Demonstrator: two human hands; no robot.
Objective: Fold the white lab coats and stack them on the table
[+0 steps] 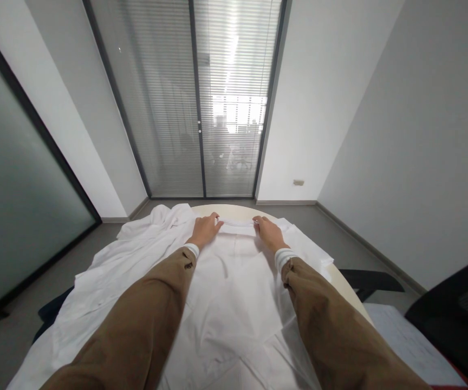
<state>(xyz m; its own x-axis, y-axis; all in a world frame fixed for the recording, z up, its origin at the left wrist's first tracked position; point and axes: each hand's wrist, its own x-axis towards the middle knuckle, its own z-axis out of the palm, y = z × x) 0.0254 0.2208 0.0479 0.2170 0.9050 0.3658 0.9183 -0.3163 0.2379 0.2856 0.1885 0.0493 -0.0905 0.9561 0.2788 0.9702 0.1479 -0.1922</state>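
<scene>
A white garment (234, 281), perhaps a shirt or coat, lies spread over the table with its collar-like band at the far end. My left hand (206, 229) pinches the left end of that band between thumb and fingers. At the band's right end, my right hand (270, 233) is closed on the cloth in the same way. The band is stretched straight between both hands, slightly raised. More white cloth (128, 271) lies in loose folds to the left of my left arm; whether it is a separate garment I cannot tell.
The pale round table (350, 292) shows its edge at the right and far side. A black chair (461, 314) stands at the right, near white sheets (404, 330). Beyond the table are a glass partition with blinds (169, 108) and a white wall (323, 97).
</scene>
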